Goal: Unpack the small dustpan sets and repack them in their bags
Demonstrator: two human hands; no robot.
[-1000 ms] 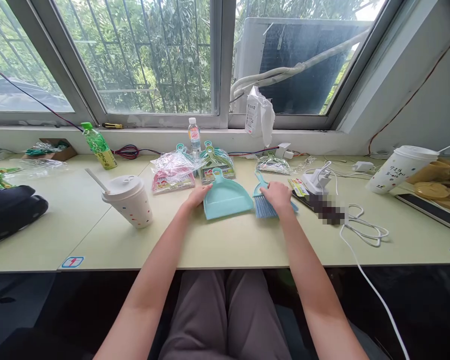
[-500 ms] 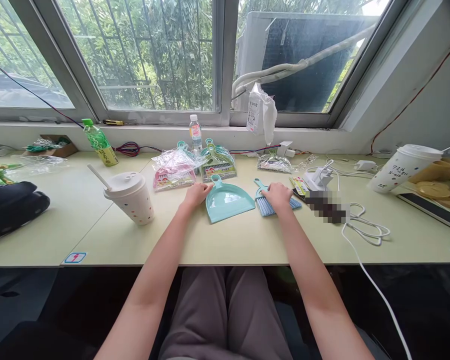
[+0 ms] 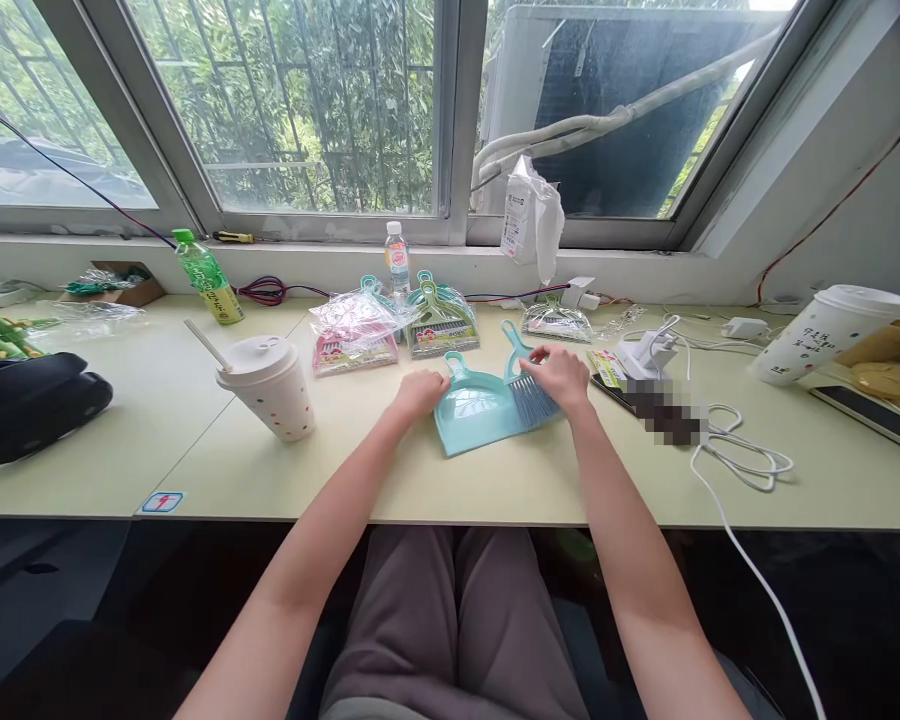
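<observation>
A light-blue dustpan (image 3: 471,412) lies on the table, its handle pointing toward the window. My left hand (image 3: 421,393) has its fingers closed on the pan's upper left edge, beside the handle. My right hand (image 3: 556,374) grips a small matching brush (image 3: 534,400) with grey-blue bristles. Those bristles overlap the right side of the dustpan; whether they press on it I cannot tell. The brush handle tilts up toward the window, above my fingers.
Wrapped dustpan sets (image 3: 442,325) and a clear bottle (image 3: 397,258) stand behind the dustpan. To the left are a lidded cup with straw (image 3: 268,395), a green bottle (image 3: 208,280) and a black pouch (image 3: 37,410). Chargers (image 3: 649,352), white cables (image 3: 746,455) and another cup (image 3: 829,335) lie right.
My right hand has brought the brush left, from the bare table to over the dustpan's right side, turning it. My left hand and the dustpan have shifted slightly right.
</observation>
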